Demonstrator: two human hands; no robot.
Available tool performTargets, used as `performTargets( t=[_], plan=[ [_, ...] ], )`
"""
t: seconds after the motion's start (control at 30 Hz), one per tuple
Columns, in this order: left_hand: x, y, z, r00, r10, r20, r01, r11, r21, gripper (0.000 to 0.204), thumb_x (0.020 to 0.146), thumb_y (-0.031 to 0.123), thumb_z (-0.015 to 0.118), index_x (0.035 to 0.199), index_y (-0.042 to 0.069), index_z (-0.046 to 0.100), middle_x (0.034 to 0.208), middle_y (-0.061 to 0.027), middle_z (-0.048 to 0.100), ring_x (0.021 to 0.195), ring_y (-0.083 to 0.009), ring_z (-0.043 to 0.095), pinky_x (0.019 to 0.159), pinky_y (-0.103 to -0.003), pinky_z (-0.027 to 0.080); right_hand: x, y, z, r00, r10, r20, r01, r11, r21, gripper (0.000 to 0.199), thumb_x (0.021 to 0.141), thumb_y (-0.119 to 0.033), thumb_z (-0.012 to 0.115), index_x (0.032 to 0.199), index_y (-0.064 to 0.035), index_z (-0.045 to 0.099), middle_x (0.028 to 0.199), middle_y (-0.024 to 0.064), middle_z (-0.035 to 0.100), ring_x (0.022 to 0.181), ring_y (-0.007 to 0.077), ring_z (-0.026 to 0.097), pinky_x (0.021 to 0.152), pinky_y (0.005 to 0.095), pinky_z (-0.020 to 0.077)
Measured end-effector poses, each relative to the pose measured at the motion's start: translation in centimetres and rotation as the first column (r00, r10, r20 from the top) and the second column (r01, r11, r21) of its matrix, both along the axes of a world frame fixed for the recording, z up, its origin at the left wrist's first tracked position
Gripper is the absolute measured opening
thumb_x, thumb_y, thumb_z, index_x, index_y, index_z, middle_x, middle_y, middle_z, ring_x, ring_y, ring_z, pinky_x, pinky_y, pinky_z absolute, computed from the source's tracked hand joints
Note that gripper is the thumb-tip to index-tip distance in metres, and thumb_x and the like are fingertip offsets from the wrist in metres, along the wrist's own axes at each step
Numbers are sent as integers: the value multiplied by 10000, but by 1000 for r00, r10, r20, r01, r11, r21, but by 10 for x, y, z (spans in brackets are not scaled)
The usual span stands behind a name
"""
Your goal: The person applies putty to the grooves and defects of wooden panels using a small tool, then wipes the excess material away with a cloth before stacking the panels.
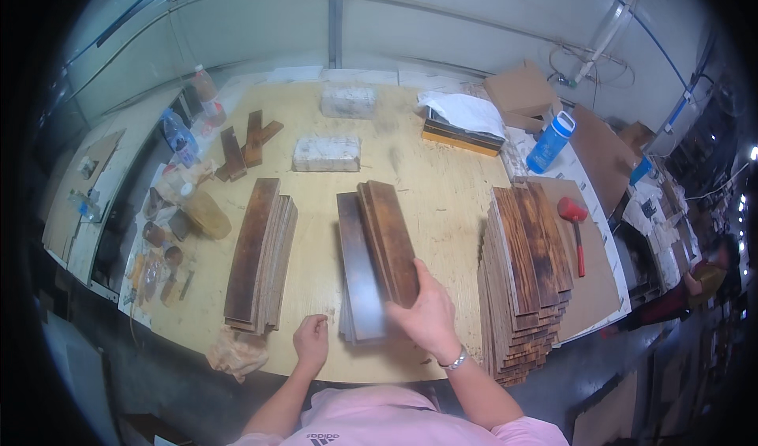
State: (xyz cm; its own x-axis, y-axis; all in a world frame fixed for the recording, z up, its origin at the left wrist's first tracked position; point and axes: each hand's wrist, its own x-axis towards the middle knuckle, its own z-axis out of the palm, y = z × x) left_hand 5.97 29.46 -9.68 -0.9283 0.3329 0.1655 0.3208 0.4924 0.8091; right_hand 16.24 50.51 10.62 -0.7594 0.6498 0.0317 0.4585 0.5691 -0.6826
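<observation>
My right hand [428,313], a metal band on its wrist, grips the near end of a dark brown wooden plank [388,237], which seems to have another right under it. This plank lies slanted, partly over a stack of planks [361,288] whose top face shines grey. My left hand [311,340] is curled closed above the near table edge, with nothing visible in it. It is between that middle stack and a left stack of brown planks [254,256]. On the right stands a taller stack of planks with striped, scorched-looking grain [527,249].
Two whitish blocks [326,154] lie toward the back of the table [442,209]. A red mallet [575,225] rests beyond the right stack, near a blue bottle [551,142] and a paper-topped box [462,126]. Bottles [180,136], wood offcuts [253,140] and a crumpled glove-like thing [237,353] lie leftward.
</observation>
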Motion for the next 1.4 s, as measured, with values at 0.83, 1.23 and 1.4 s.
performTargets(
  t=[0.83,1.23,1.4],
  plan=[
    [-79,26,16,907,-403,-126,325,857,-399,521,962,239,491,1429,24,408,1496,-154,391,1421,-285,308,1167,-472,218,-65,10,-135,936,-219,-276,-294,-53,-954,269,1006,-238,486,1131,-24,590,951,61,638,818,155,629,713,287,551],
    [11,-143,63,943,-105,-315,65,989,-136,308,752,106,711,1039,12,656,1124,-181,643,1066,-345,604,945,-452,463,-59,1,-133,944,-219,-248,-270,-79,-960,343,1024,-312,436,1162,-30,574,980,66,634,845,165,631,736,301,554],
    [-15,-183,41,934,6,-357,-216,807,-550,648,720,165,748,1306,52,496,1388,-191,445,1268,-381,415,1058,-552,277,-58,0,-133,940,-219,-260,-285,-91,-954,374,1031,-342,415,1174,-33,567,992,68,633,857,169,632,745,307,555]
  ],
)
